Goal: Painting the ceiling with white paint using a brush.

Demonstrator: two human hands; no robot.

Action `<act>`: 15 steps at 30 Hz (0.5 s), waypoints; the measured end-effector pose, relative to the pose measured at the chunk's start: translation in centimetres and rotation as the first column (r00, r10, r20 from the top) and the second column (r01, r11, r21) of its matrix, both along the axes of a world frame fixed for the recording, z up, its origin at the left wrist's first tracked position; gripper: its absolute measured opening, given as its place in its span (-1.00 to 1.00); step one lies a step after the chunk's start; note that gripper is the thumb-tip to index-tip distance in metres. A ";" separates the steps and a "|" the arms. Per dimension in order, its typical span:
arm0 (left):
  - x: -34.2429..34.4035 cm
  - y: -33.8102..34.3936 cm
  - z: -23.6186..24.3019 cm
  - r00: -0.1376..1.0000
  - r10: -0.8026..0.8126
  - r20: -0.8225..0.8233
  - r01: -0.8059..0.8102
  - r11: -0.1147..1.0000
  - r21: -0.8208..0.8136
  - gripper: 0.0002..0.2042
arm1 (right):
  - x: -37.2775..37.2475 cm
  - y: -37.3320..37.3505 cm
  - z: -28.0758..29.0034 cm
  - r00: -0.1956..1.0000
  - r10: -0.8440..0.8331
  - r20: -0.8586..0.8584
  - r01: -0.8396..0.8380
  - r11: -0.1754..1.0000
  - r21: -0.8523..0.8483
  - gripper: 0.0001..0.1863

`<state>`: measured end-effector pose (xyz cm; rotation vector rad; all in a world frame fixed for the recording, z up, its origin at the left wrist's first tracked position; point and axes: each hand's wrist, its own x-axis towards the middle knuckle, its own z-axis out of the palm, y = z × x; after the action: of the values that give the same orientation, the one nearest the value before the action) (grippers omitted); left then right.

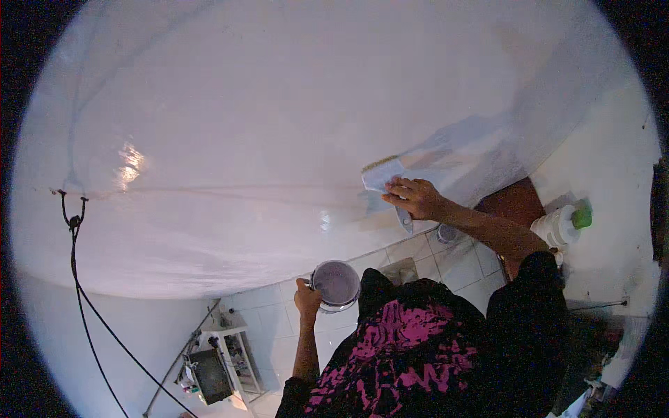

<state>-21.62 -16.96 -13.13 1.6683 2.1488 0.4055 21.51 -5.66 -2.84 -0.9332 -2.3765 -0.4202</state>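
Note:
My right hand (pixel 414 198) is closed round the grey handle of a wide, flat paintbrush (pixel 382 174). Its yellowish bristles point up and left, at or very near the pale pinkish-white wall (pixel 265 125); whether they touch cannot be made out. Lower down, my left hand (pixel 306 298) grips the side handle of a round paint pot (pixel 340 308). Greyish-lilac paint (pixel 336 282) shows inside it, and the pot is held upright in front of my body. A bluish, wet-looking patch (pixel 467 139) spreads over the wall to the right of the brush.
Dark cables (pixel 74 251) hang from a hook at the left. A white stand (pixel 240 359) with a dark box (pixel 209 376) beside it is at the lower left. Right of my arm are a white container (pixel 554 226) and a reddish-brown surface (pixel 512 202). Tiled floor (pixel 456 268) lies below.

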 end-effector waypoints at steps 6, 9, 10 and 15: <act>-0.9 0.3 -0.5 0.998 -0.066 -0.006 0.066 0.995 0.072 -0.61 | 0.9 4.7 4.3 0.970 0.216 0.106 -0.163 0.914 -0.371 -0.57; -1.6 0.1 -0.8 0.998 -0.045 0.050 0.040 0.994 0.098 -0.62 | -0.5 6.2 11.6 0.959 0.284 -0.020 -0.281 0.935 -0.215 -0.69; -1.6 0.2 -0.8 0.997 -0.053 0.053 0.048 0.995 0.090 -0.62 | -0.7 5.9 14.6 0.970 0.242 -0.005 -0.237 0.945 -0.224 -0.72; -1.3 1.4 -0.9 0.985 -0.070 0.158 0.056 0.994 0.095 -0.65 | -0.3 4.6 26.2 0.974 0.217 0.058 -0.222 0.970 0.102 -0.76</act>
<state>-22.91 -15.61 -14.02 1.6850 1.9819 0.6063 21.24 -1.03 23.33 -0.6092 -2.4389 -0.4828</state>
